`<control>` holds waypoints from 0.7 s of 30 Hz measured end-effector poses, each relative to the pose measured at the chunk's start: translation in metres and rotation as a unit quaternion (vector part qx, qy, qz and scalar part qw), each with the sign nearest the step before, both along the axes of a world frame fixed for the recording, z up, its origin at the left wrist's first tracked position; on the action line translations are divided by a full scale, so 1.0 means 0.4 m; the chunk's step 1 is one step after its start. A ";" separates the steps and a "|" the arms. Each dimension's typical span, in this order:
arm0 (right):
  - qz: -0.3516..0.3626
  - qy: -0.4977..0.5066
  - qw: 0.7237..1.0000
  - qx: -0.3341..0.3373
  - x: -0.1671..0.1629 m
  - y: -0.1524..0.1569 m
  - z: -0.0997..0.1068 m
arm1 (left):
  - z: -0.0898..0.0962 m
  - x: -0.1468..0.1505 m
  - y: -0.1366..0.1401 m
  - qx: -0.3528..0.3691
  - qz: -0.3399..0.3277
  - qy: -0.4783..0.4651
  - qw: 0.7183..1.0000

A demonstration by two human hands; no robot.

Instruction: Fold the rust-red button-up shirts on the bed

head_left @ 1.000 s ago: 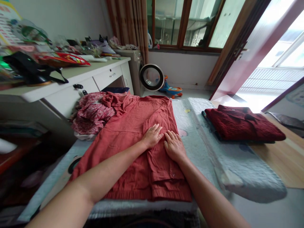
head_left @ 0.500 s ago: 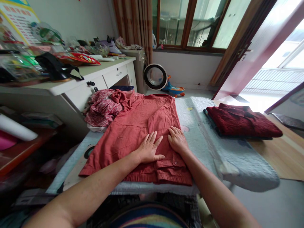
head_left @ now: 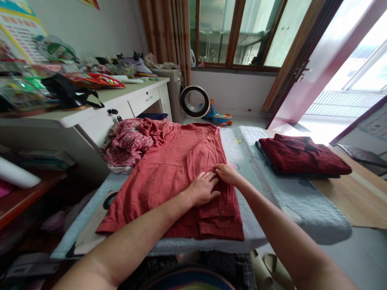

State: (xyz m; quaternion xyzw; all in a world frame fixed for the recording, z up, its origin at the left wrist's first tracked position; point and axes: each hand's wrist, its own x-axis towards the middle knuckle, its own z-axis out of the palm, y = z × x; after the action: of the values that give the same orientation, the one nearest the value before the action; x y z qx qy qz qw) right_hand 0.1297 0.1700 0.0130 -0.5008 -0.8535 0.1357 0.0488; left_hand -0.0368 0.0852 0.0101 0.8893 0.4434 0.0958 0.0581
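Observation:
A rust-red shirt [head_left: 163,173] lies spread on a pale blue padded cover [head_left: 250,161], its button-cuffed sleeve folded in along the right side. My left hand [head_left: 204,188] rests on this sleeve, palm down with fingers stretched out and touching the cloth. Close beside it, my right hand [head_left: 228,174] lies on the shirt's right edge, fingers slightly bent against the fabric and pointing left. The fingertips of both hands nearly meet. Light creases run across the shirt body, and its gathered hem faces me.
A crumpled pink-patterned cloth [head_left: 128,143] touches the shirt's far left. Folded dark red clothing [head_left: 305,155] is stacked at the right, by a wooden surface [head_left: 353,197]. On the left stands a white desk [head_left: 69,117] covered with clutter. A blue-orange ride-on toy [head_left: 219,117] sits beyond.
My left hand has slid right across the sleeve, closer to my right hand. The fingers of my right hand are now more bent. The camera view has shifted slightly.

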 end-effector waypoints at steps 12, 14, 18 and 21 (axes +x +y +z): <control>-0.064 0.020 0.994 0.083 -0.089 0.178 -0.079 | -0.047 0.004 -0.026 -0.036 -0.022 -0.031 0.999; -0.073 0.016 0.993 0.087 -0.094 0.212 -0.090 | -0.045 0.001 -0.028 -0.050 -0.027 -0.039 0.998; -0.075 0.007 0.992 0.103 -0.101 0.267 -0.101 | -0.009 -0.006 -0.011 -0.088 -0.040 -0.065 0.993; -0.074 0.001 0.991 0.108 -0.107 0.299 -0.098 | 0.045 -0.009 0.049 -0.148 -0.035 -0.094 0.984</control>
State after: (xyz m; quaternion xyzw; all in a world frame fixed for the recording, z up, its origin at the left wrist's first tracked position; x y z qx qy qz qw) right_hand 0.0869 0.2895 -0.0261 -0.5539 -0.8238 0.0390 0.1139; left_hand -0.0404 0.1047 0.0281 0.8730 0.4135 0.1103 0.2340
